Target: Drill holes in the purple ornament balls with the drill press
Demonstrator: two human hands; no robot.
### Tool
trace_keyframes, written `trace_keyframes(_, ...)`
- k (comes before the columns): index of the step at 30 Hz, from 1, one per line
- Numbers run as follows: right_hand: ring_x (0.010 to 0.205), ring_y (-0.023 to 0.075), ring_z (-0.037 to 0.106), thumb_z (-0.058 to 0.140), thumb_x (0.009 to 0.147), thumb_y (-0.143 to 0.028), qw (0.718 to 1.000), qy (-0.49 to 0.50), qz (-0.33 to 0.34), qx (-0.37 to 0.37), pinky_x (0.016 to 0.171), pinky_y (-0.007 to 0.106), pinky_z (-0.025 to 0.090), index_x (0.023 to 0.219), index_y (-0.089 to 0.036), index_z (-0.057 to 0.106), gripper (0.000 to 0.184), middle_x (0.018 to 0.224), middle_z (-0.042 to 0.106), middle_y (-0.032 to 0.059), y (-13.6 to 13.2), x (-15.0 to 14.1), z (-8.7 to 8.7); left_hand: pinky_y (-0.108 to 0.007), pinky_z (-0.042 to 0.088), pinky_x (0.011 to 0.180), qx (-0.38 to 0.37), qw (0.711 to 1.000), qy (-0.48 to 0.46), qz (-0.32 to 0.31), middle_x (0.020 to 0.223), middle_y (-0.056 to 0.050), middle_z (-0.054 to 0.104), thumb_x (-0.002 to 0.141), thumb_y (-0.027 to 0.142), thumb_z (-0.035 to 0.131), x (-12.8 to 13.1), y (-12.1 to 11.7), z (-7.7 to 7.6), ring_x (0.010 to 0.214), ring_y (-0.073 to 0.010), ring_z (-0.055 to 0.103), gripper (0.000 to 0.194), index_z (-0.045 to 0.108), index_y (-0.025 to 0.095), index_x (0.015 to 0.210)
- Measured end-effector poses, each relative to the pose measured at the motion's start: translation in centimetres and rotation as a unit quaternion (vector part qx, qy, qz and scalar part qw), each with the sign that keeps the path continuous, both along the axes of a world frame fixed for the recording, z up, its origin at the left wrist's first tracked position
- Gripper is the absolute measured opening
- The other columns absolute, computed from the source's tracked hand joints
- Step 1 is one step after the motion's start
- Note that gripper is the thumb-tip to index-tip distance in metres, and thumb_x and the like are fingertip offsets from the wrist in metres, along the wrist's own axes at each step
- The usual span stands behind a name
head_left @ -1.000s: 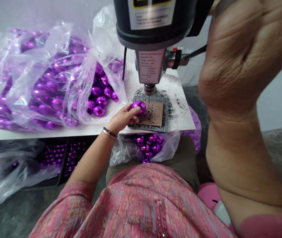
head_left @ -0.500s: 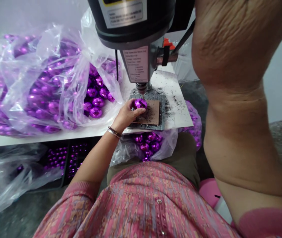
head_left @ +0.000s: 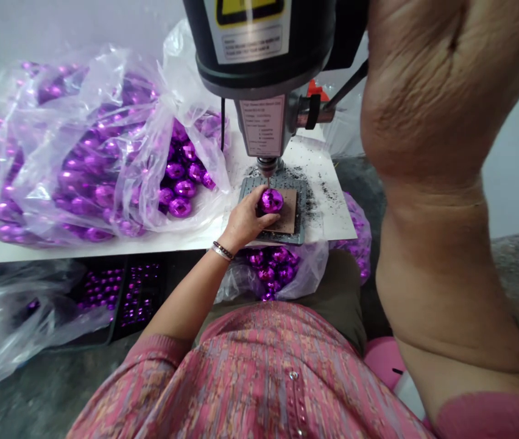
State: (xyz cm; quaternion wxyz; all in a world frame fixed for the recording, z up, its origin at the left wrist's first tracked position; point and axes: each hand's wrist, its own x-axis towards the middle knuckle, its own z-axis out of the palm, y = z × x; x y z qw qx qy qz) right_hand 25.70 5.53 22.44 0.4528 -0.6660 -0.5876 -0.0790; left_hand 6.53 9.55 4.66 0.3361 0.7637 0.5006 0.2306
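My left hand [head_left: 247, 221] grips a shiny purple faceted ball [head_left: 272, 201] between thumb and fingers. The ball rests over a brown board [head_left: 289, 210] on the grey base [head_left: 300, 222] of a bench drill press [head_left: 262, 125]. Right above the ball is the thin drill bit [head_left: 268, 181]; whether it touches the ball I cannot tell. Large and close at the upper right, my right hand [head_left: 442, 85] is raised beside the machine's dark lever [head_left: 348, 82]. Its fingers lie beyond the top edge, so its grip is hidden.
A big clear plastic bag [head_left: 138, 152] full of purple balls covers the left of the white table [head_left: 339, 225]. Dark shavings [head_left: 307, 194] litter the area around the base. An open bag of balls [head_left: 275, 268] lies at my lap; black trays [head_left: 120, 299] hold more pieces below.
The ball in my left hand has shifted right, under the bit. My right hand has moved slightly, and the whole view has shifted a little.
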Motion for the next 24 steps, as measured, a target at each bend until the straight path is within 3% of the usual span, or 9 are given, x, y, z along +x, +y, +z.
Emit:
trace_keyframes(3,0.114,-0.0016,0.051,0.003,0.094,-0.043,0.996,-0.020,-0.077,-0.027,0.103,0.027,0.031,0.107,-0.009,0.053,0.062,0.109,0.051,0.0054,-0.2,-0.2,0.0,-0.044,0.049,0.119,0.009,1.000,0.010,-0.005,0.150,-0.016,0.068,0.086,0.033,0.086,0.1,-0.4,0.2,0.139,-0.0336,0.064,0.075,0.057,0.018,0.154)
trace_keyframes(7,0.106,-0.0024,0.051,0.004,0.102,-0.037,0.997,-0.046,-0.051,-0.033,0.101,0.024,0.034,0.111,-0.008,0.060,0.064,0.106,0.051,0.0061,-0.4,-0.2,0.1,-0.044,0.049,0.120,0.026,0.999,0.009,0.020,0.151,-0.019,0.068,0.091,0.038,0.082,0.7,-0.6,0.1,0.141,-0.0345,0.063,0.068,0.060,0.015,0.151)
trace_keyframes(13,0.124,-0.0003,0.059,0.005,0.106,-0.029,0.998,-0.042,-0.046,-0.030,0.111,0.020,0.039,0.128,-0.008,0.065,0.067,0.126,0.062,0.0074,-0.8,-0.4,0.0,-0.043,0.054,0.111,0.011,0.999,-0.002,0.047,0.137,-0.015,0.076,0.084,0.039,0.088,1.0,-0.4,0.0,0.125,-0.0322,0.070,0.068,0.066,0.019,0.145)
trace_keyframes(18,0.124,-0.0001,0.058,0.014,0.106,-0.031,0.999,-0.015,-0.037,-0.025,0.115,0.015,0.042,0.124,-0.007,0.069,0.062,0.125,0.060,0.0063,-2.2,-1.2,-0.5,-0.039,0.056,0.102,0.001,0.999,0.004,0.050,0.126,-0.010,0.080,0.081,0.040,0.090,0.9,-0.1,0.3,0.115,-0.0292,0.073,0.065,0.070,0.021,0.140)
trace_keyframes(21,0.105,-0.0046,0.054,0.022,0.107,-0.043,0.998,-0.035,-0.041,0.032,0.110,0.013,0.043,0.128,-0.011,0.066,0.059,0.114,0.060,0.0024,-3.0,-1.2,-2.1,-0.039,0.057,0.099,-0.013,0.999,0.002,0.048,0.121,-0.009,0.081,0.080,0.039,0.090,0.9,-0.1,0.4,0.109,-0.0285,0.073,0.066,0.071,0.021,0.140)
trace_keyframes(24,0.092,-0.0042,0.050,0.021,0.109,-0.046,0.986,-0.108,0.002,0.125,0.096,0.014,0.044,0.114,-0.013,0.064,0.055,0.102,0.058,0.0016,-3.3,-0.6,-4.3,-0.038,0.056,0.098,-0.021,0.998,0.000,0.060,0.120,-0.009,0.081,0.079,0.038,0.091,1.0,-0.1,0.2,0.108,-0.0282,0.073,0.071,0.068,0.021,0.144)
